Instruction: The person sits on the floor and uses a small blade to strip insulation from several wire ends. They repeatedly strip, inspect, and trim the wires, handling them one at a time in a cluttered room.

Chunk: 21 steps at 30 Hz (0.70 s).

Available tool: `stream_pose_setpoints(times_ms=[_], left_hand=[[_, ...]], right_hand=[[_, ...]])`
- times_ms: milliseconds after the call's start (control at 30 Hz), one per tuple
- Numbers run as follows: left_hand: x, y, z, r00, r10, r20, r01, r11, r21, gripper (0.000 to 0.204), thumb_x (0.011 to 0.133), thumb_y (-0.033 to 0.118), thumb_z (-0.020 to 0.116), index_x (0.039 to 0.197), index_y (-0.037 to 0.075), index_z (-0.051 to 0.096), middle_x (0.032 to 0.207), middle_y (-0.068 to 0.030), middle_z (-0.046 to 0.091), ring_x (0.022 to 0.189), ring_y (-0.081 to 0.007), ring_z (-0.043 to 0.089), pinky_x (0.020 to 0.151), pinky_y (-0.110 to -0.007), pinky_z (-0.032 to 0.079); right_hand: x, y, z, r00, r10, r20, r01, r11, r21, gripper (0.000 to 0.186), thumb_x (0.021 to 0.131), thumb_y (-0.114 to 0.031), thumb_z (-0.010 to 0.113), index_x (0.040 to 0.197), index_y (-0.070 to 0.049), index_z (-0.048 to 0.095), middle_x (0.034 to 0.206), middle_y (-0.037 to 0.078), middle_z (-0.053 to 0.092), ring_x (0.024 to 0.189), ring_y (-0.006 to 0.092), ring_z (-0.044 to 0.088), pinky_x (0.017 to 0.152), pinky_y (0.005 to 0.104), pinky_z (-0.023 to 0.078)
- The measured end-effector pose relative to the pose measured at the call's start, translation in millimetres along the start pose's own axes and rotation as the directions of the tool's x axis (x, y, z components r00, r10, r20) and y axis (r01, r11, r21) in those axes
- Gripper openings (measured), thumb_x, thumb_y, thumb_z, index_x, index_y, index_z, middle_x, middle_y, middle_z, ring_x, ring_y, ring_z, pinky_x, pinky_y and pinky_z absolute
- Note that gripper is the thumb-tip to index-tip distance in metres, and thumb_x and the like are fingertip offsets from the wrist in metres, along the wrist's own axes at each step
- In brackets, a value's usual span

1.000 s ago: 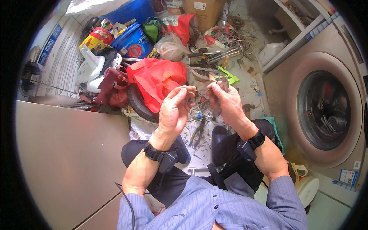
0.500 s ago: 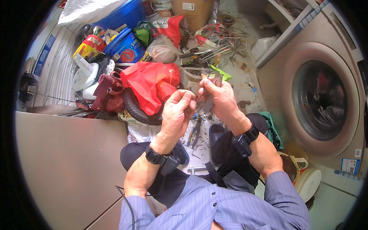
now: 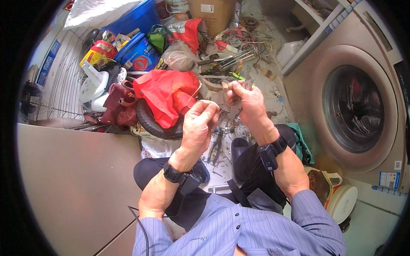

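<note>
My left hand [image 3: 200,121] is closed in a pinch, with a thin pale strand, like a wire [image 3: 198,90], curving up from the fingertips. To its right, my right hand [image 3: 251,104] grips a flat grey metal blade [image 3: 248,82]. Part of that blade shows above the thumb and part below the fingers; the palm hides its middle. A small light-brown tip [image 3: 225,86] shows beside the right fingertips, and I cannot tell what it belongs to. The hands are apart, raised above the floor between my knees.
A red plastic bag [image 3: 164,91] lies on a black tyre [image 3: 149,123] at left. Pliers [image 3: 218,147] and scraps litter the floor. Farther off are a blue bucket [image 3: 137,53] and tangled wires [image 3: 243,38]. A washing machine [image 3: 316,98] stands at right, a grey panel [image 3: 81,179] at left.
My right hand has moved slightly up and to the right with the blade, widening the gap between the hands. The left hand has shifted only a little and stays pinched.
</note>
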<state>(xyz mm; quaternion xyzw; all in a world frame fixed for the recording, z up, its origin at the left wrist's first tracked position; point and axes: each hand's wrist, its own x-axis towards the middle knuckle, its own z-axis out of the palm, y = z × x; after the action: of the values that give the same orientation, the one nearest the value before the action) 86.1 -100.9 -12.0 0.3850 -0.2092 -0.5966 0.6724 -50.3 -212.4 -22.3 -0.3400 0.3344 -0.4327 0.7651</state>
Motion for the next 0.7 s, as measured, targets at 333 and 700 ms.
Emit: stream_pose_setpoints(times_ms=[333, 700], left_hand=[[-4.5, -3.1, -4.9, 1.0, -0.018, 0.016, 0.017, 0.999, 0.048, 0.011, 0.103, 0.012, 0.062, 0.097, 0.004, 0.066, 0.076, 0.0005, 0.06, 0.063, -0.0082, 0.053, 0.056, -0.022, 0.04], [-12.4, -2.2, -2.4, 0.999, 0.014, 0.029, -0.016, 0.999, 0.048, 0.01, 0.102, 0.011, 0.063, 0.097, 0.003, 0.066, 0.078, -0.0001, 0.061, 0.066, -0.0082, 0.053, 0.059, -0.023, 0.041]], right_hand=[[9.4, -6.6, -16.1, 0.999, -0.035, -0.04, 0.034, 0.999, -0.028, 0.016, 0.102, -0.015, 0.064, 0.094, -0.001, 0.066, 0.078, 0.008, 0.068, 0.064, 0.0176, 0.062, 0.06, 0.0314, 0.049], [20.0, -19.6, -30.2, 0.986, -0.072, -0.15, 0.081, 0.995, 0.056, 0.017, 0.101, -0.017, 0.064, 0.094, -0.002, 0.064, 0.075, 0.006, 0.066, 0.061, 0.0184, 0.062, 0.057, 0.0326, 0.049]])
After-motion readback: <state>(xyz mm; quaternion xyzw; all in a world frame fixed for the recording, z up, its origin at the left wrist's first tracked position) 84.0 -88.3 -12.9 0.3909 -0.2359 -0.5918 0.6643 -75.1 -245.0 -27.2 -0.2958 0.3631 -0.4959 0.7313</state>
